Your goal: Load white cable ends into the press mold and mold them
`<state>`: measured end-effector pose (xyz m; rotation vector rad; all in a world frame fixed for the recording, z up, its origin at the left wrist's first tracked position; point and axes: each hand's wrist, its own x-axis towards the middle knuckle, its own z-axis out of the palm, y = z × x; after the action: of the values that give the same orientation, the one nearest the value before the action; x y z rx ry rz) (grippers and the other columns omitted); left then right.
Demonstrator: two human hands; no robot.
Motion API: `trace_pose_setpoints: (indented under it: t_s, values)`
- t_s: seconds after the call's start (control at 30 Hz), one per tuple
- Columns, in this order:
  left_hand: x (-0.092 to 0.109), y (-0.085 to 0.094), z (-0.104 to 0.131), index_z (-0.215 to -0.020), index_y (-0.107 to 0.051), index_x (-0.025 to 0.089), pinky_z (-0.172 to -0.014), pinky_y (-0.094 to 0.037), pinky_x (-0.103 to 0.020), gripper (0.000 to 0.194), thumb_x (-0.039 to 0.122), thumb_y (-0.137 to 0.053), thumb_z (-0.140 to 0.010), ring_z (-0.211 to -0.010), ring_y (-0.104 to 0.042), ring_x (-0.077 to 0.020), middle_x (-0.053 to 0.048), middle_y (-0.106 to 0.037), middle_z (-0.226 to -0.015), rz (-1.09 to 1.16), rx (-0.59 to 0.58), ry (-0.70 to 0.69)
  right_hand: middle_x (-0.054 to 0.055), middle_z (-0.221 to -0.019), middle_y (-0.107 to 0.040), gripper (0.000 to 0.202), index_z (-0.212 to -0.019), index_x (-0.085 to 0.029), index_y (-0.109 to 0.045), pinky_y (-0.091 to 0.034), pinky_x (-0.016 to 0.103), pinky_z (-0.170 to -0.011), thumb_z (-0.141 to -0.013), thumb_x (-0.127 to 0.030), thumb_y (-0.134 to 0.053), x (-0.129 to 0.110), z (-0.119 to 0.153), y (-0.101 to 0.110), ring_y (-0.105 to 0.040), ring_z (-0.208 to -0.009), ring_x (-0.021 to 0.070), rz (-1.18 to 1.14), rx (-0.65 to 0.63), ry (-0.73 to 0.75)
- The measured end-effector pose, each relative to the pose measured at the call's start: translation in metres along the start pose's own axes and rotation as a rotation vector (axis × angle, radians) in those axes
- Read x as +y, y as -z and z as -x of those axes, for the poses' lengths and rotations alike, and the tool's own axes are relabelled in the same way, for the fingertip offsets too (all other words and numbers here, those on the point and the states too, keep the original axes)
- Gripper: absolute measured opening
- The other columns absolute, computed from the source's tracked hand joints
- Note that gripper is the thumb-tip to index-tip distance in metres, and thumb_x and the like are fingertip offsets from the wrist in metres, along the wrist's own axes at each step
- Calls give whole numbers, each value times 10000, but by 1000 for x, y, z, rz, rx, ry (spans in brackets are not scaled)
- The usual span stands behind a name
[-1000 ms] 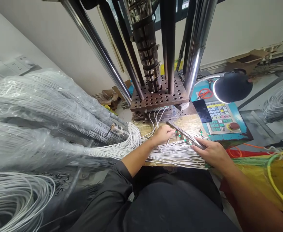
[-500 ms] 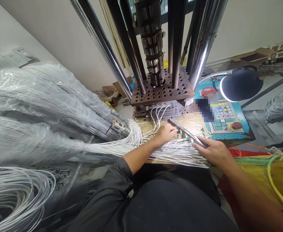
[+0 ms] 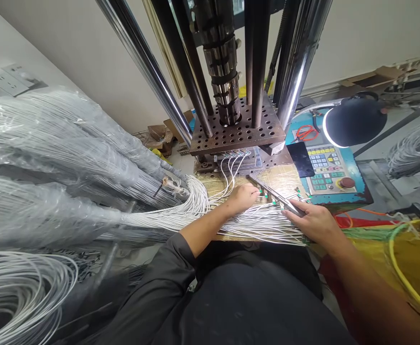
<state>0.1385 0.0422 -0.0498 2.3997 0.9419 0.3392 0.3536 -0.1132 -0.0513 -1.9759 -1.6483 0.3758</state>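
My right hand [image 3: 315,221] is closed round the near end of a long metal bar [image 3: 276,195], which slants up to the left. Small green-tipped pieces sit along the bar's lower edge. At the bar's left part, my left hand [image 3: 244,197] has its fingers pinched; what they hold is too small to make out. Beneath both hands a thick bundle of white cables [image 3: 263,225] lies across the board [image 3: 279,177]. Several cables loop up to connectors [image 3: 236,154] under the perforated press plate [image 3: 244,136].
Right of the press is a blue control panel [image 3: 339,191] with a dark phone [image 3: 300,159], red-handled pliers [image 3: 306,133] and a lit lamp [image 3: 355,120]. Plastic-wrapped cable bundles [image 3: 62,139] fill the left. A yellow bag [image 3: 371,254] hangs at lower right.
The whole view has shifted slightly, so the scene appears a little further left and up. Both hands keep nearly the same places at the bar.
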Motion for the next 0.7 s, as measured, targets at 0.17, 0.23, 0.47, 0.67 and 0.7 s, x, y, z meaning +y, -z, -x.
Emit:
trace_pose_setpoints:
  t_s: [0.17, 0.23, 0.47, 0.67, 0.7]
  values:
    - [-2, 1, 0, -823, -750, 167, -815, -461, -282, 303, 249, -494, -962, -844, -587, -178, -46, -662, -852, 18, -25, 7, 44, -969, -801, 472, -1179, -247, -771, -569, 317, -727, -847, -560, -652, 0, 0, 0, -756, -882, 264, 16, 0, -11]
    - [-1, 2, 0, -820, -745, 165, -815, -461, -282, 312, 253, -485, -967, -840, -584, -177, -45, -658, -852, 18, -28, 13, 40, -977, -801, 471, -1175, -252, -772, -568, 317, -738, -845, -565, -651, 0, 0, 0, -755, -902, 266, 14, -10, -21]
    - [2, 6, 0, -834, -746, 167, -828, -469, -289, 321, 259, -468, -968, -840, -591, -181, -56, -673, -895, 15, -54, 52, 47, -1000, -797, 492, -1195, -258, -761, -562, 336, -803, -848, -585, -641, -1, 0, 1, -749, -959, 283, 5, -46, -50]
    - [1, 3, 1, -861, -755, 173, -836, -471, -298, 302, 256, -484, -964, -859, -599, -191, -67, -678, -926, 23, -28, 60, 37, -986, -797, 464, -1185, -272, -761, -562, 321, -804, -854, -574, -638, 0, 0, 0, -751, -933, 264, 3, -41, -39]
    - [1, 3, 1, -865, -757, 174, -830, -470, -300, 298, 257, -488, -964, -851, -597, -191, -68, -677, -922, 24, -24, 62, 41, -995, -797, 467, -1189, -267, -759, -562, 324, -813, -856, -571, -636, 0, 0, 0, -749, -946, 265, 2, -46, -44]
